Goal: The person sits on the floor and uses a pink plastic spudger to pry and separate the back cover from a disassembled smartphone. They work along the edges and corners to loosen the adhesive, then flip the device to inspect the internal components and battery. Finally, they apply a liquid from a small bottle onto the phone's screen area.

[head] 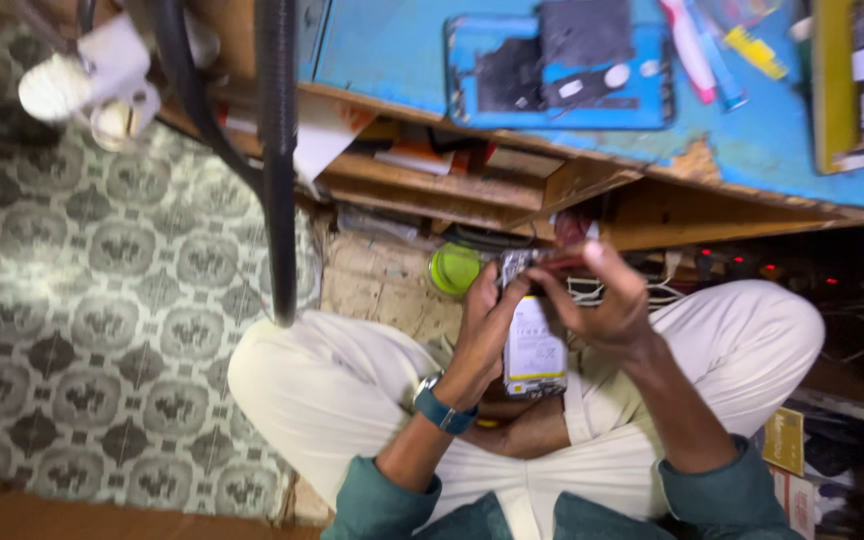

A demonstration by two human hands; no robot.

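Note:
An opened phone (533,345) with its back cover off and a white battery showing is held upright over my lap. My left hand (484,325) grips its left edge, thumb near the top; a blue-strapped watch (441,405) sits on that wrist. My right hand (600,300) holds the phone's top right, fingers pinched at the upper end near the camera area. The frame is blurred, so whether a small tool is between those fingers is unclear. I sit cross-legged in pale trousers (332,385).
A blue-topped wooden workbench (402,45) stands ahead, bearing a blue phone frame (558,72) and pens. A shelf under it holds clutter. A green lid (453,268) lies below, a black hose (277,160) hangs left, patterned flooring (82,300) spreads left, boxes (787,445) sit right.

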